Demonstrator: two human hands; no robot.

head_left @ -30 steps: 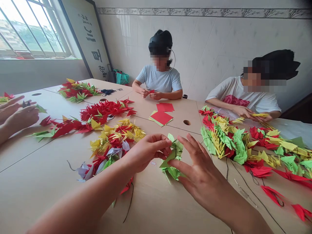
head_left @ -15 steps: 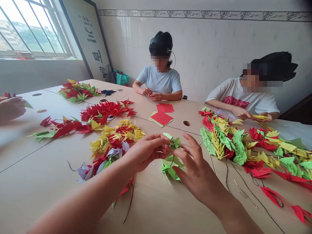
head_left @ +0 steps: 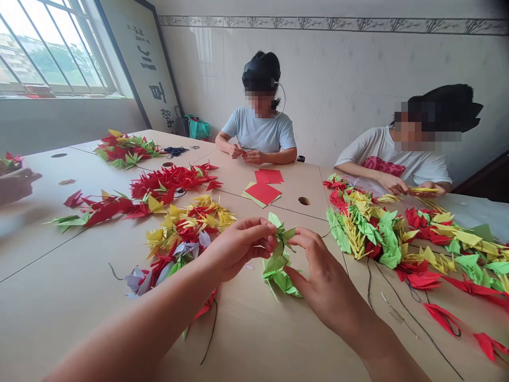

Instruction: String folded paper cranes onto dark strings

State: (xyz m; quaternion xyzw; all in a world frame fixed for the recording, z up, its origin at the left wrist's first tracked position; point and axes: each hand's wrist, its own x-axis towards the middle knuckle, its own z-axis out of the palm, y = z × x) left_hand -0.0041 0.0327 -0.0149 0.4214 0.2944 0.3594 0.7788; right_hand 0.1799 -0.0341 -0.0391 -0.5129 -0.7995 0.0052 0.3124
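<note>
A short string of light green folded paper cranes (head_left: 279,262) stands between my hands at the middle of the table. My left hand (head_left: 238,246) pinches its top with thumb and fingers closed. My right hand (head_left: 322,276) curls round its right side, fingers closed on the green cranes. A thin dark thread (head_left: 209,339) trails on the table below my left forearm. A mixed pile of yellow, red and pale cranes (head_left: 183,233) lies just left of my left hand.
A long garland of green, yellow and red cranes (head_left: 382,233) runs along the right. Red and green square sheets (head_left: 264,191) lie mid-table. Two people sit across folding paper; another person's hand (head_left: 16,183) shows at the left edge. Red crane piles (head_left: 167,180) lie farther left.
My right hand has drawn in from spread fingers to a closed grip on the green crane string. The string has been raised more upright. The hand at the left edge pulled back.
</note>
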